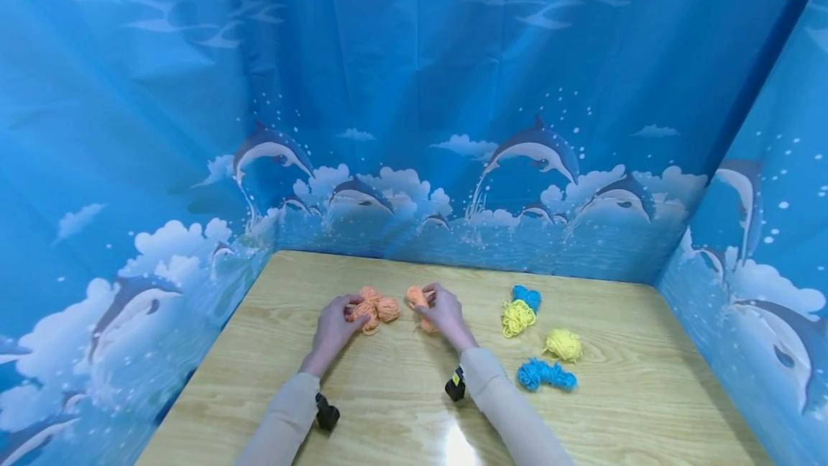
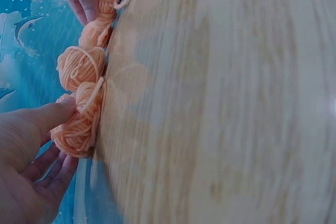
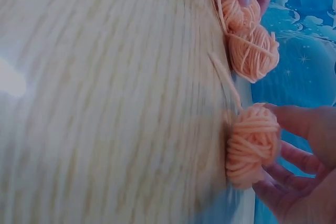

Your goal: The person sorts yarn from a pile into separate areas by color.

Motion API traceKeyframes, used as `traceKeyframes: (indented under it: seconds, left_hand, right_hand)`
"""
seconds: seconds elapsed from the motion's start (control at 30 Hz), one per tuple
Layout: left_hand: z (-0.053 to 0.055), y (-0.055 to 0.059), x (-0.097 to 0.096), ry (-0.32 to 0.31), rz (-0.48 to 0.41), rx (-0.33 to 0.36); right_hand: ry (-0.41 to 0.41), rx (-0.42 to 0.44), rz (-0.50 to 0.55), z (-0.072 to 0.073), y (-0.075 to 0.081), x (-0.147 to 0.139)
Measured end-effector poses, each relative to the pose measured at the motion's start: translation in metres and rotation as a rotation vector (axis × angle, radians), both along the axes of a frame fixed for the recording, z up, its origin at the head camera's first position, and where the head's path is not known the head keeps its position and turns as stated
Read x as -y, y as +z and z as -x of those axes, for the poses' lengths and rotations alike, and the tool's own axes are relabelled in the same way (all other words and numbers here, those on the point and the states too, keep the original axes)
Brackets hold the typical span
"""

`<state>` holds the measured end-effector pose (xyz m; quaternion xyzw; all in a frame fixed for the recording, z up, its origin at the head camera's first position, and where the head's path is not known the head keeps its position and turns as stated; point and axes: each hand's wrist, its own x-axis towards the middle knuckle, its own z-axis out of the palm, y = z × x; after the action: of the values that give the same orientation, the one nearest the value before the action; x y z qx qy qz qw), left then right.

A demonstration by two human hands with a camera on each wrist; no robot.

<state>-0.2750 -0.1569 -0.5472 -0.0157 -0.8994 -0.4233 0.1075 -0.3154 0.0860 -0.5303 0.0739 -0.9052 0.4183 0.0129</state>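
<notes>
Gripping the near end of a peach yarn cluster [image 1: 373, 306], left hand [image 1: 335, 322] has thumb and fingers part-curled around it, a modest gap between them. Right hand [image 1: 446, 311] pinches a peach skein [image 1: 415, 297] similarly; the skein sits just right of the cluster, on the wooden table [image 1: 388, 401].

Left wrist view: thumb on one face of the nearest ball, fingertips at the other, detail the head view lacks. Right wrist view: loose strand [image 3: 226, 80] running from the skein towards the cluster.

Head view only: right of right hand, a blue bundle [image 1: 527, 296] touching a yellow bundle [image 1: 517, 318]; farther right and nearer the body, a yellow ball [image 1: 564, 345]; right of its forearm, a blue skein [image 1: 546, 375].

Writing: yellow mark on right-wrist black device [image 1: 456, 385], too small to read.
</notes>
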Motion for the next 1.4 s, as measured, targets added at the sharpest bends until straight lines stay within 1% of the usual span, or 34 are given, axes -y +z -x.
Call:
traceKeyframes:
  seconds: [0.2, 0.43, 0.67, 0.8, 0.93, 1.07, 1.2, 1.27, 1.4]
  left_hand:
    - [0.001, 0.001, -0.001, 0.001, -0.004, 0.013]
    - [0.0, 0.002, -0.002, 0.008, -0.016, 0.023]
    - [-0.002, 0.001, -0.004, -0.008, 0.018, -0.024]
    - [-0.002, -0.001, -0.005, -0.005, 0.024, -0.029]
    - [-0.002, 0.0, -0.005, 0.001, 0.022, -0.016]
    - [-0.004, 0.005, -0.006, -0.001, 0.01, -0.017]
    - [-0.007, 0.011, -0.005, -0.001, 0.019, -0.032]
    - [-0.008, 0.014, -0.005, 0.003, 0.026, -0.042]
    - [-0.011, 0.02, -0.006, -0.001, 0.03, -0.079]
  right_hand:
    - [0.006, -0.026, 0.008, -0.003, 0.0, 0.005]
    - [0.028, -0.011, 0.064, -0.007, 0.001, 0.01]
    - [0.021, -0.034, 0.081, -0.011, 0.0, 0.015]
    - [0.026, -0.035, 0.088, -0.014, 0.002, 0.014]
    - [0.022, -0.06, 0.073, -0.016, 0.007, 0.009]
    - [0.031, -0.089, 0.081, -0.018, 0.013, 0.001]
    - [0.053, -0.141, 0.094, -0.021, 0.018, -0.009]
    - [0.059, -0.171, 0.083, -0.023, 0.018, -0.014]
    - [0.054, -0.176, 0.063, -0.029, 0.021, -0.023]
